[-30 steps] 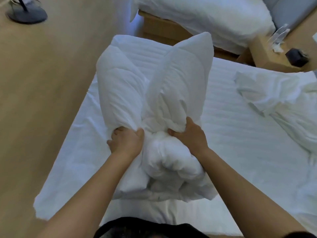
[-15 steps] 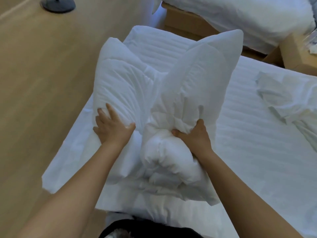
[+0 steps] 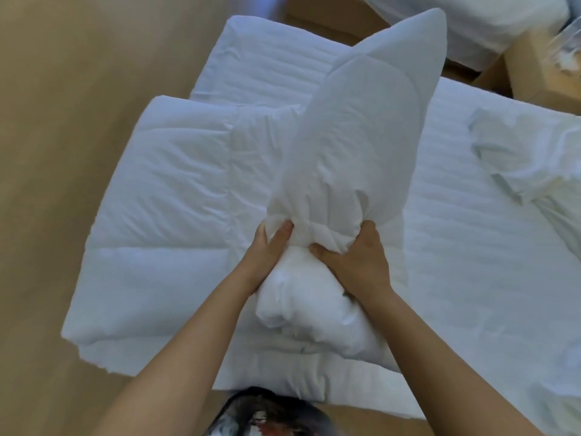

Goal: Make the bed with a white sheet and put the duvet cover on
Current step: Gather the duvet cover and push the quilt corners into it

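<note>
Your left hand [image 3: 272, 243] and right hand [image 3: 355, 259] are both clenched round the bunched neck of the thick white quilted duvet [image 3: 176, 196], which sits on the white striped sheet [image 3: 487, 262]. One half lies flat to your left, overhanging the sheet's edge (mind it sliding off); the other stands upright. Lay that fold down rightward, releasing both sides evenly. Beyond, the crumpled white cloth [image 3: 528, 158] is probably the duvet cover.

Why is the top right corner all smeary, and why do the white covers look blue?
Head view: blur smears the nightstand at top right and the dark clothing at the bottom; the left hand and right hand gripping the duvet look sharper; soft cool light tints the sheet bluish, without glare or hard shadows.
</note>
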`<state>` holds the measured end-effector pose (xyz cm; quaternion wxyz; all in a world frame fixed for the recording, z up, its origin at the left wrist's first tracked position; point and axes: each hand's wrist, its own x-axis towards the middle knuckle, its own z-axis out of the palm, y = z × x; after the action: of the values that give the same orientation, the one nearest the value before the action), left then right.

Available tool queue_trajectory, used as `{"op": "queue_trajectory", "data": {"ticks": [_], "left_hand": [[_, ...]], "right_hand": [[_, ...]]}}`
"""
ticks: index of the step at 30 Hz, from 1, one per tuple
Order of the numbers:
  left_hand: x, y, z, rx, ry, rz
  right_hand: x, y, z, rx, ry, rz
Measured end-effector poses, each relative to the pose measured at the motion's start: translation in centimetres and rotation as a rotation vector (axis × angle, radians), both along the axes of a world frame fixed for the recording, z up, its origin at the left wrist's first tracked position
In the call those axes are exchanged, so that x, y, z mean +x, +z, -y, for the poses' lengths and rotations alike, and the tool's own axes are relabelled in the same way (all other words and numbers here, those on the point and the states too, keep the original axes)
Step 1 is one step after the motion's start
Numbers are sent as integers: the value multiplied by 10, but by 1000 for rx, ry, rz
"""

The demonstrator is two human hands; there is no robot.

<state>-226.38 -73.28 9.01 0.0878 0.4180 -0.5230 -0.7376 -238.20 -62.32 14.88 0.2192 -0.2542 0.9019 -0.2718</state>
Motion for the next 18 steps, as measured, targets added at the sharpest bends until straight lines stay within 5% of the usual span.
{"op": "queue_trajectory", "data": {"ticks": [12, 18], "left_hand": [[-122, 18, -88, -116, -131, -87], [-220, -3, -197, -341, -480, 131]], "right_hand": [[-111, 12, -111, -145, -140, 153], [-227, -19, -231, -54, -232, 177]]}}
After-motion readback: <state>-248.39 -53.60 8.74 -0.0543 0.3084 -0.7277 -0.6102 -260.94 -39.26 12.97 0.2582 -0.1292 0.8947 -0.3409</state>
